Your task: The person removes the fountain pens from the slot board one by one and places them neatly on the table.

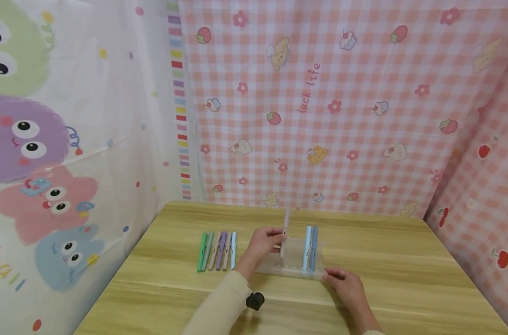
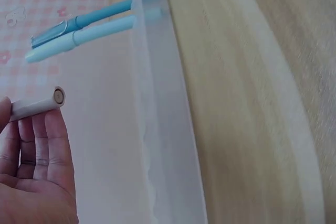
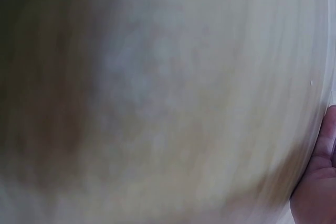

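Between thumb and fingers, my left hand (image 1: 263,243) holds a pale pink pen (image 1: 286,221) upright over the left half of a clear plastic pen stand (image 1: 274,270). In the left wrist view the round lower end of the pen (image 2: 37,107) shows, apart from the stand's ledge (image 2: 173,108). A light blue pen (image 1: 307,246) and a darker blue pen (image 1: 314,246) stand side by side toward the stand's right end. My right hand (image 1: 348,284) grips the stand's front right corner; the right wrist view shows only part of this hand (image 3: 317,182).
Left of the stand several pens lie in a row: a green pen (image 1: 202,252), a grey-green one, pinkish ones, a purple pen (image 1: 221,251) and a light blue pen (image 1: 233,251). Beneath is a wood-grain table (image 1: 383,251). A checked curtain (image 1: 362,130) hangs behind it.
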`<state>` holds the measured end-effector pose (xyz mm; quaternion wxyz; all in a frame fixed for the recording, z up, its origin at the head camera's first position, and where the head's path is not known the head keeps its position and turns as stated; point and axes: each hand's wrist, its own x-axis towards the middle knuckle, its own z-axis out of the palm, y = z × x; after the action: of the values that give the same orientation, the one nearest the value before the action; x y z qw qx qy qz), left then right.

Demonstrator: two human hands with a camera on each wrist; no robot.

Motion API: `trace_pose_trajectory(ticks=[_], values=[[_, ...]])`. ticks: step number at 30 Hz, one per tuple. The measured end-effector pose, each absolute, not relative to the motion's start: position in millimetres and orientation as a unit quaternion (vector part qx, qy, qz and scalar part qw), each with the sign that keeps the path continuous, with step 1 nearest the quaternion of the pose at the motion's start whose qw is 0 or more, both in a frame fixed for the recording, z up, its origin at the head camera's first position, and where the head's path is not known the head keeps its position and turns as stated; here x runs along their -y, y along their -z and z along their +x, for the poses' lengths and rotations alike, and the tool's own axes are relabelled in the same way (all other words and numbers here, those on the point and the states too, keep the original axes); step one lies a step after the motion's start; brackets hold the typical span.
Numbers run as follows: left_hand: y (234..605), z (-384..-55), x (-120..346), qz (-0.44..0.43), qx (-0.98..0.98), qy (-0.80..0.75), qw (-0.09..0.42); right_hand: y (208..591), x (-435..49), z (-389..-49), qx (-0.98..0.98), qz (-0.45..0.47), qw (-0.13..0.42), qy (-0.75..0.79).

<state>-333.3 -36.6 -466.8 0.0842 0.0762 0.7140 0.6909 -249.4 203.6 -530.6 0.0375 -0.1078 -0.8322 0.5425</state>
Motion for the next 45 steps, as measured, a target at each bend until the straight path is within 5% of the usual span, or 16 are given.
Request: trace_pose_trajectory(ticks=[45], values=[[458, -359, 167, -0.024, -0.719, -0.694, 0.021, 534, -204, -252, 0.830, -0.116, 0.038, -0.544]])
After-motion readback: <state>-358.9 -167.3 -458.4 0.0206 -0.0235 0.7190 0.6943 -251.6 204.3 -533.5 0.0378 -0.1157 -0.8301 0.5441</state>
